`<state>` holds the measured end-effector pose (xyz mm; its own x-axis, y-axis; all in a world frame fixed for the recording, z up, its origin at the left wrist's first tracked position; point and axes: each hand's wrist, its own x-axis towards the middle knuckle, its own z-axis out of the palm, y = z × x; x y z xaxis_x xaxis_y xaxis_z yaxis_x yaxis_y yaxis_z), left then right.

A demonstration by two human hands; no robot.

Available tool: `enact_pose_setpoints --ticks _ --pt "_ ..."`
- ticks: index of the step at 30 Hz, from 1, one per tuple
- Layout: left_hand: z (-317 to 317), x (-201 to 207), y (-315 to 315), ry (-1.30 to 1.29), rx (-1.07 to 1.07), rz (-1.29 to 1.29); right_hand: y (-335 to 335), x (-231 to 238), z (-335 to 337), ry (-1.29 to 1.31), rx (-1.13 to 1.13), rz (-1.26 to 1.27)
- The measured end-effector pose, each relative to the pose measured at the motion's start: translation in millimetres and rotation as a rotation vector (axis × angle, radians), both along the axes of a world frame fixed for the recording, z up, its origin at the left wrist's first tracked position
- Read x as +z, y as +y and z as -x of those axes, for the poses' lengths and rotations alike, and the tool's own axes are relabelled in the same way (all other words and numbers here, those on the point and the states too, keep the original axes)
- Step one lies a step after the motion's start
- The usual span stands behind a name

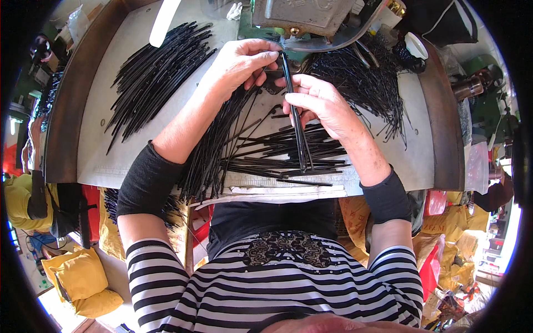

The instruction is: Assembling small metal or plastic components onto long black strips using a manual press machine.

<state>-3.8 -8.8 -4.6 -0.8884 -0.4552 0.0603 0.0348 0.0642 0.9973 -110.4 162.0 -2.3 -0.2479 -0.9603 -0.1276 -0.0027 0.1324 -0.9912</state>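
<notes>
A slim black umbrella rib assembly point(298, 136), made of long thin strips lying side by side, stands out lengthwise in front of me, its near end over the table. My left hand point(244, 62) pinches its far end between thumb and fingers. My right hand point(321, 104) is closed round its upper middle, thumb on top. Below it lies a loose pile of similar black ribs point(261, 165), some crossing each other. Another long bunch of black ribs point(208, 147) runs beneath my left forearm toward the table's near edge.
A metal machine point(302, 16) stands at the table's far side. A thick stack of black ribs point(158, 77) lies at left, a tangled heap of thin black wires point(361, 83) at right. Raised brown edges point(441, 116) flank the grey tabletop point(91, 139). Yellow sacks point(83, 277) sit on the floor.
</notes>
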Motion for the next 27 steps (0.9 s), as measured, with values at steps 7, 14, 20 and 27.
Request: enact_pose_setpoints --ticks 7,14,20,27 --pt "-5 3 -1 -0.149 0.016 -0.051 0 -3 -2 -0.135 -0.038 -0.015" --pt "-7 3 2 -0.101 -0.009 -0.059 -5 -6 -6 -0.19 -0.145 0.036" --pt "-10 12 8 -0.083 -0.026 -0.11 -8 -6 -2 -0.185 -0.199 0.057" --pt "-7 4 -2 -0.127 -0.109 -0.172 -15 -6 -3 -0.177 -0.165 0.073"
